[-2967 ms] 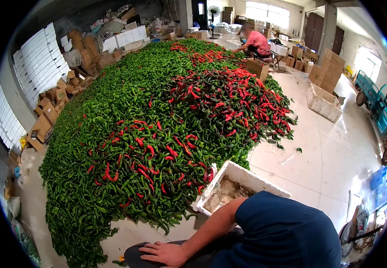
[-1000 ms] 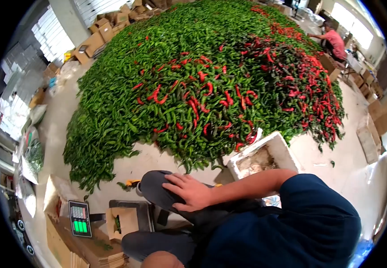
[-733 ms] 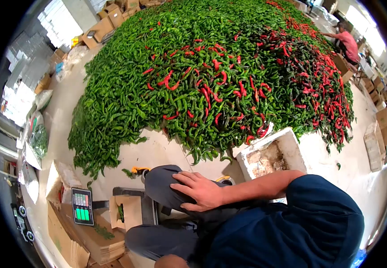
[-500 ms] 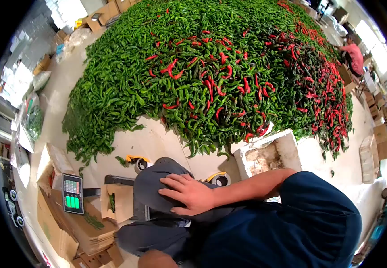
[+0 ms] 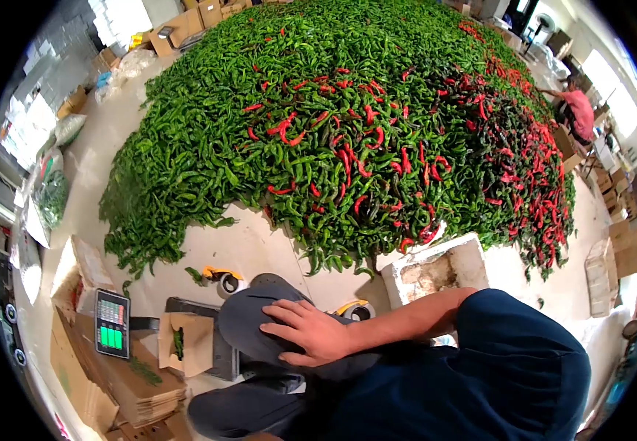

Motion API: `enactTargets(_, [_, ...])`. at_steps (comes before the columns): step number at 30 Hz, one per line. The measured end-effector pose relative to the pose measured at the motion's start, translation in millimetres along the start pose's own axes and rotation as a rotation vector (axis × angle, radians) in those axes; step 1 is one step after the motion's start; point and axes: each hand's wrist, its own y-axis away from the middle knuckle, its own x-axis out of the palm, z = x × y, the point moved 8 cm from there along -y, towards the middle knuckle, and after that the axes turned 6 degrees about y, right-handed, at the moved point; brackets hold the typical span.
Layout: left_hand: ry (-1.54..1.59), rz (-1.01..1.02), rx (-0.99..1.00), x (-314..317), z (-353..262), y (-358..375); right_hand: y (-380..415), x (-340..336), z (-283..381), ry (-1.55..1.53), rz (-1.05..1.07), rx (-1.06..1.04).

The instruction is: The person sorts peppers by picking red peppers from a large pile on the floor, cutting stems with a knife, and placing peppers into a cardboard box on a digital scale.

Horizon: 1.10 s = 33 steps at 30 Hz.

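The moment reads as a pause, with no handling under way: the right hand rests palm down on the raised knee. Its fingers are spread loosely over the trouser cloth, and nothing shows in their hold. The left hand is out of sight, so I cannot tell how its fingers stand or whether they grip anything.

The pepper pile, mostly green with red ones scattered through it, spreads over the floor in front of the knees. A small open carton with something green inside is on the scale platform, left of the raised knee, and the lit scale display stands beyond it. A foam box with a stained inside lies near the pile's edge.

As I judge it, any reach from this pose calls for lifting the right hand off the knee first; the carton would need it to pass across that leg, the peppers a lean forward.

Against three seconds ago, the view is tipped downward and turned left, bringing the carton and the scale display into the frame. The right hand rests on the knee in both, and I see no clear change in the pile
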Motion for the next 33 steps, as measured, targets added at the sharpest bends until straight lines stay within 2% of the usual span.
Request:
enactTargets(6, [0.096, 0.017, 0.071, 37.7, 17.5, 3.3, 1.3, -0.4, -0.4, 0.038, 0.025, 0.053])
enactTargets(10, [-0.026, 0.009, 0.164, 32.9, 41.8, -2.8, -1.5, -4.8, 0.8, 0.023, -0.019, 0.040])
enactTargets(15, [-0.010, -0.046, 0.270, 52.8, 55.7, -12.2, -2.9, -6.9, 3.4, 0.093, -0.003, 0.051])
enactTargets(19, [-0.111, -0.184, 0.317, 48.2, 75.8, -33.9, -7.2, -11.3, -3.7, 0.109, 0.029, 0.056])
enactTargets(27, [0.052, -0.006, 0.431, 113.9, 58.7, -4.8, 2.2, -23.4, -8.5, 0.063, -0.045, 0.080])
enactTargets(33, [0.088, -0.019, 0.634, 151.3, 60.0, -16.3, 7.1, -21.5, -16.0, 0.085, -0.048, 0.080])
